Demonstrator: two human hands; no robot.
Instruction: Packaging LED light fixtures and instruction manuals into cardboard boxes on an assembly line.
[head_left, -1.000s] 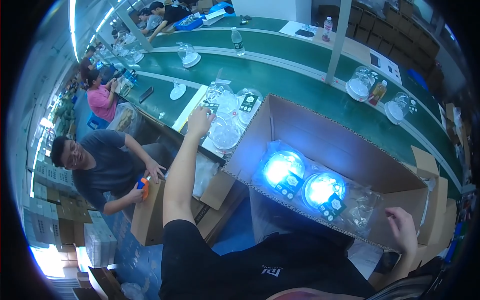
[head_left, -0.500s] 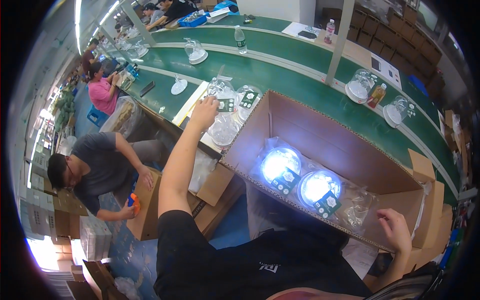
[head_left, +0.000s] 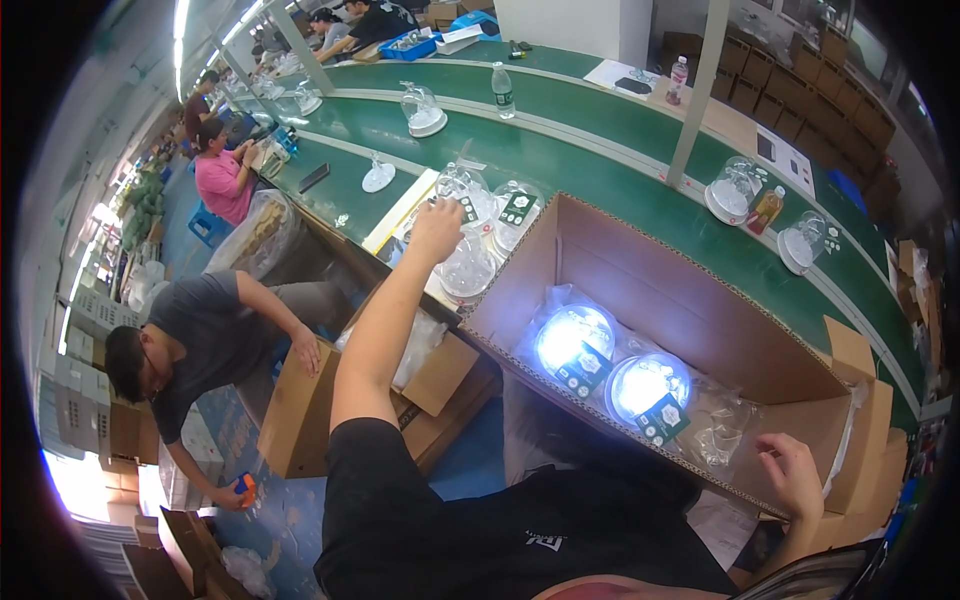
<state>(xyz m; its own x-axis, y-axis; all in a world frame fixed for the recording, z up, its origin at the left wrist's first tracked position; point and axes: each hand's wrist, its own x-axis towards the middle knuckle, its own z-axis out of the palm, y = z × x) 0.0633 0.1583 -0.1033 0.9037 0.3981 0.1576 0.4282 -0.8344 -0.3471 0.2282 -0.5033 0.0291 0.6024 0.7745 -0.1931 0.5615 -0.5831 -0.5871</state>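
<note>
Lifting a dome [head_left: 467,271] from its tight cluster could topple others; whether the left hand [head_left: 437,233] grips is unclear, the empty right hand [head_left: 793,474] loosely parted.

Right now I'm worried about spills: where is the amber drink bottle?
In the head view, the amber drink bottle is at the upper right, by the green bench, between two clear domes, beyond the cardboard box.

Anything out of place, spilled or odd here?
A water bottle and an amber bottle on the green bench, among clear domes, look out of place, being drinks. Two lamps glow in the box while the domes look unlit. No spill shows.
</note>
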